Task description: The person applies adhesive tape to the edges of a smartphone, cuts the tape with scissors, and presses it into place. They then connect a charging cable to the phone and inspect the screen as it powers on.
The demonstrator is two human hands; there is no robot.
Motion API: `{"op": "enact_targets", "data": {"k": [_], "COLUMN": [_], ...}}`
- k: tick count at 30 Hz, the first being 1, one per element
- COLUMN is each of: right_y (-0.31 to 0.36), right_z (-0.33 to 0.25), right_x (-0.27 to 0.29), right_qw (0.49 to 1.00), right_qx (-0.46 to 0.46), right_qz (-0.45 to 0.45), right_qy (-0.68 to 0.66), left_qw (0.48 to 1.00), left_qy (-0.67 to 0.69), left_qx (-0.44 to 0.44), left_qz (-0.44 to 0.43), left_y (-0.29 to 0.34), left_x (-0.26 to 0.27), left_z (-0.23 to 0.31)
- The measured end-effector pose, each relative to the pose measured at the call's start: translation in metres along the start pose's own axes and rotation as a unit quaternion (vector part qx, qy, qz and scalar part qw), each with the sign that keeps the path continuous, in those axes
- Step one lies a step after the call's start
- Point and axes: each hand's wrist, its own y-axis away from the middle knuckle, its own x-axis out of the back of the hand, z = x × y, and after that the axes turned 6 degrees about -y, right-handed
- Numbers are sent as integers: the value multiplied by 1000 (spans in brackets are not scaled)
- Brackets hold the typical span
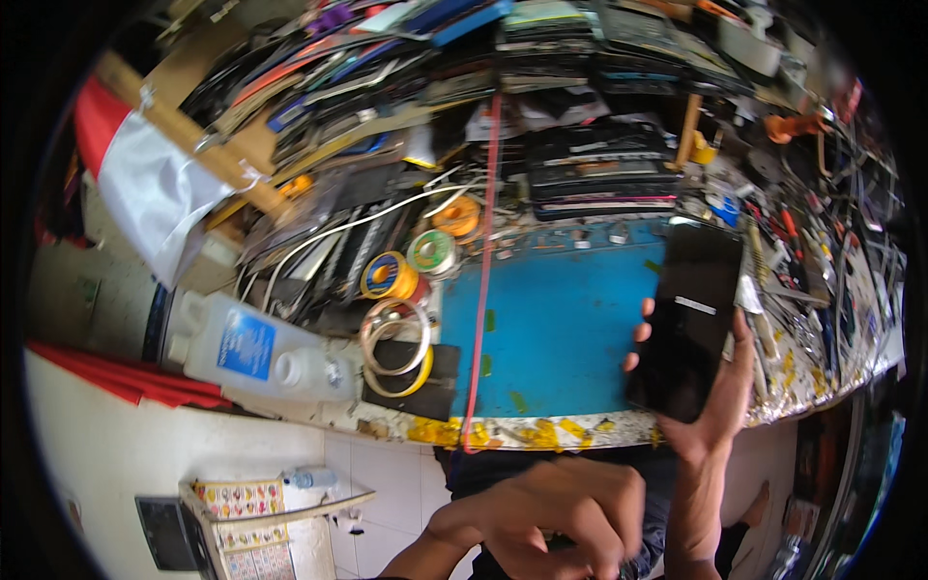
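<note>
In my right hand [720,387] is a black smartphone [688,314], held upright over the right side of a blue work mat [551,319]. Its dark screen faces me, with a small patch of white lettering lit on it. The thumb lies along the right edge and several fingertips wrap round the left edge. Below the bench's front edge, over my lap, my left hand [570,507] is closed with its fingers curled under. It is slightly blurred, and whatever it may hold is hidden. A thin red cord [483,300] runs down across the mat.
Left of the mat are solder spools [390,275], tape rings [394,338] and a clear plastic jug [246,338]. Stacked phone parts [599,164] line the back. Loose hand tools [793,251] crowd the right. Yellow-stained trim [541,432] marks the bench's front edge.
</note>
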Motion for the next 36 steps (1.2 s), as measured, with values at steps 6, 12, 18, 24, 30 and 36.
{"op": "enact_targets", "data": {"k": [6, 12, 18, 24, 30, 36], "right_y": [0, 0, 13, 22, 38, 44], "right_z": [-2, -3, -6, -1, 1, 8], "right_x": [5, 10, 3, -6, 2, 15], "right_qw": [999, 998, 988, 956, 922, 910], "right_qx": [-6, -51, -96, -223, -259, -283], "right_qz": [-32, -41, -22, -35, -116, -166], "right_qy": [23, -7, 118, 185, 262, 253], "left_qw": [942, 903, 907, 980, 988, 988], "left_qy": [-225, -299, -98, 132, 145, 133], "left_qx": [87, 124, 165, 64, 44, 65], "left_qz": [234, 282, 375, 134, 25, 30], "left_y": [11, 4, 12, 35, 29, 7], "left_x": [11, 13, 25, 16, 4, 22], "left_z": [-23, -45, -50, -44, -53, -40]}}
